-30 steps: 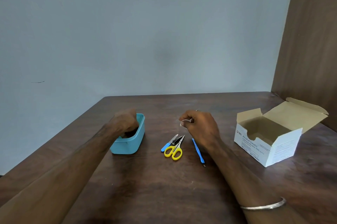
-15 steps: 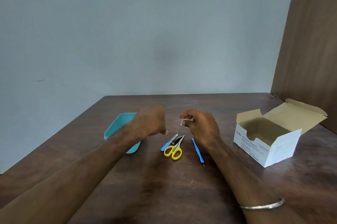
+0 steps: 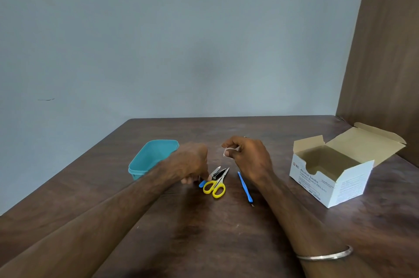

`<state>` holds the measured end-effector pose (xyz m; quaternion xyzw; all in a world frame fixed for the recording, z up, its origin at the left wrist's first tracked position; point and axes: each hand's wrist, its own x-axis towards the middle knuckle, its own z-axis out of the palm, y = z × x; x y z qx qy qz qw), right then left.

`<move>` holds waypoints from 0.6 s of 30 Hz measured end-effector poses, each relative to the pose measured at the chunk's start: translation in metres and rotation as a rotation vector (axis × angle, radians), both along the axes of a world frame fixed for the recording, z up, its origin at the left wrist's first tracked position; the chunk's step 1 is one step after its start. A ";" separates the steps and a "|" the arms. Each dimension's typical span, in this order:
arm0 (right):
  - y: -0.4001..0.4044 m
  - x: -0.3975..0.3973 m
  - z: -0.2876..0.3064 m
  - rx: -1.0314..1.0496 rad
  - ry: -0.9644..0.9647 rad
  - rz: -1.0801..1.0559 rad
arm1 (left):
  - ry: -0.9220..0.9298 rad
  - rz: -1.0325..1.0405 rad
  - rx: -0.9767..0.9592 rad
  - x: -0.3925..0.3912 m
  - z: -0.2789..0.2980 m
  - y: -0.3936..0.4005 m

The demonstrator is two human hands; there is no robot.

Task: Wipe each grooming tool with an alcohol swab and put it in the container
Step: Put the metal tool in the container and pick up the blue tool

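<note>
Counter (image 3: 204,243): dark wood, far edge against grey wall, R edge by brown panel.

L hand (image 3: 192,164): over counter centre, fingers curled down, tips at the blue-handled tool (image 3: 202,183) where it meets the tool pile. Touching or pinching it – cannot tell; grip state unclear, blurred.

R hand (image 3: 249,157): raised just above counter, R of the pile. Thumb and forefinger pinch a small white swab (image 3: 227,150); grip clamped on it. Swab is clear of all tools, above and slightly behind the scissors tips.

Tools on counter, 4 seen:
- scissors (image 3: 215,188), 1 pc, yellow handles toward near edge, blades pointing to far edge, at centre.
- clipper (image 3: 218,173), 1 pc, metal and black, lying against scissors blades on their L side.
- blue-handled tool, 1 pc, mostly hidden under L fingers; kind unclear.
- pusher (image 3: 244,187), 1 pc, slim blue handle, metal tip toward near edge, lies apart, just R of scissors and below R hand.

Containers, 2:
- tub (image 3: 145,164), teal, open top, L of centre, partly behind L wrist. Visible inside shows nothing; near part hidden by arm.
- box (image 3: 328,187), white card, marked "Alcohol Swabs", flap open, near R edge. Contents not visible from here; brown inner walls only.

Other: bangle (image 3: 326,255), 1 pc, metal, on R wrist.
</note>
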<state>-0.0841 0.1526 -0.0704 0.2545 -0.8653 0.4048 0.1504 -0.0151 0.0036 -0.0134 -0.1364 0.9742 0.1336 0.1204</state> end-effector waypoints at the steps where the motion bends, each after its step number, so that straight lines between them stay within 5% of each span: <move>1: 0.000 0.000 0.000 0.003 0.000 0.001 | 0.001 0.002 0.008 -0.001 0.000 0.000; 18: 0.000 -0.002 0.000 0.011 -0.003 0.012 | -0.027 0.116 0.142 -0.015 -0.004 -0.003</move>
